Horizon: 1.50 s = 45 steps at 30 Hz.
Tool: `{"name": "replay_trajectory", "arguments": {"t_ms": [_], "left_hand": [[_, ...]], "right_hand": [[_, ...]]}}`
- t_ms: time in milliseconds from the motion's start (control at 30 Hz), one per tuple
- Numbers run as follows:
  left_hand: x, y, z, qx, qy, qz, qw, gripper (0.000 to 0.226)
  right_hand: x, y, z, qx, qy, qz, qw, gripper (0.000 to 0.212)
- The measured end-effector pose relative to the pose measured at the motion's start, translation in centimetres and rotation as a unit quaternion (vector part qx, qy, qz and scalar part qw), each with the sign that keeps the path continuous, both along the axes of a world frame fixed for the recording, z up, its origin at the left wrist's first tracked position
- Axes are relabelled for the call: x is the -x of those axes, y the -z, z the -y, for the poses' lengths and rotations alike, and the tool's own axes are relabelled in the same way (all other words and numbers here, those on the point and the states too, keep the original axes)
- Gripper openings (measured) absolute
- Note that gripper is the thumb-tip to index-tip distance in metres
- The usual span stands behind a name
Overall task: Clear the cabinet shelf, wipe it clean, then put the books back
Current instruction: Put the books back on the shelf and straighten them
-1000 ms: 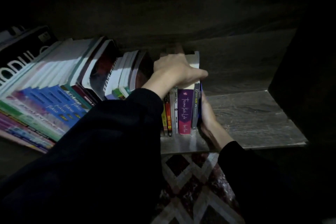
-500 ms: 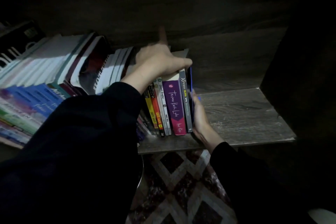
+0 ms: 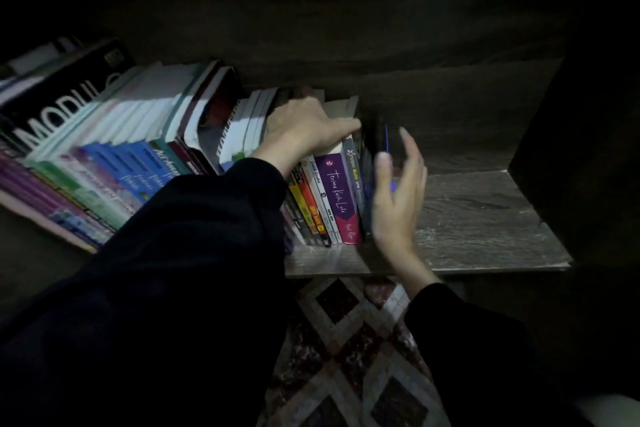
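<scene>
My left hand (image 3: 304, 128) curls over the tops of the books (image 3: 311, 208) standing on the shelf (image 3: 485, 218) by the purple book (image 3: 337, 194), my right hand (image 3: 398, 204) spread loose just right of it, holding nothing.

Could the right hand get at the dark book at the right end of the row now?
Likely yes: the right hand hangs open beside the dark book, bare shelf around it, nothing between them.

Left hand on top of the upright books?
Yes, the left hand curls over the top edges of the upright books, thumb pointing right.
</scene>
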<state>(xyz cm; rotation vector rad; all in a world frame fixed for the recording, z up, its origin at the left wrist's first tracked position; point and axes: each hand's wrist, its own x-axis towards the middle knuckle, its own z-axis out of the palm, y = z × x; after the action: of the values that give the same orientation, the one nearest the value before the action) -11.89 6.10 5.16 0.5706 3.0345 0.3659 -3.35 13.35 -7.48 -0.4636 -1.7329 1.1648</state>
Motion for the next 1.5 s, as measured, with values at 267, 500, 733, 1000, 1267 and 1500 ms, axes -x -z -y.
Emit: {"name": "replay_trajectory", "arguments": {"t_ms": [267, 500, 733, 1000, 1267, 1500], "left_hand": [[-1.5, -1.1, 5.8, -0.094, 0.022, -0.182, 0.979, 0.033], [-2.0, 0.2, 7.4, -0.056, 0.056, -0.063, 0.995, 0.042], [-3.1, -0.3, 6.3, -0.183, 0.061, 0.001, 0.981, 0.058], [-1.8, -4.3, 0.7, -0.081, -0.007, 0.188, 0.979, 0.042], [0.2, -1.9, -0.9, 0.063, -0.022, 0.177, 0.982, 0.125], [1.9, -0.5, -0.4, -0.091, -0.020, 0.068, 0.993, 0.092]], "right_hand": [[1.2, -2.5, 2.9, -0.408, 0.016, 0.195, 0.892, 0.070], [1.6, -3.0, 4.2, -0.360, -0.024, 0.215, 0.907, 0.061], [0.8, -2.3, 2.5, -0.341, -0.007, 0.176, 0.924, 0.057], [-2.0, -4.0, 0.3, -0.114, -0.159, -0.004, 0.981, 0.026], [4.6, 8.4, -7.9, 0.281, -0.171, 0.223, 0.918, 0.063], [7.2, 13.7, -7.8, 0.349, -0.262, 0.210, 0.875, 0.104]]}}
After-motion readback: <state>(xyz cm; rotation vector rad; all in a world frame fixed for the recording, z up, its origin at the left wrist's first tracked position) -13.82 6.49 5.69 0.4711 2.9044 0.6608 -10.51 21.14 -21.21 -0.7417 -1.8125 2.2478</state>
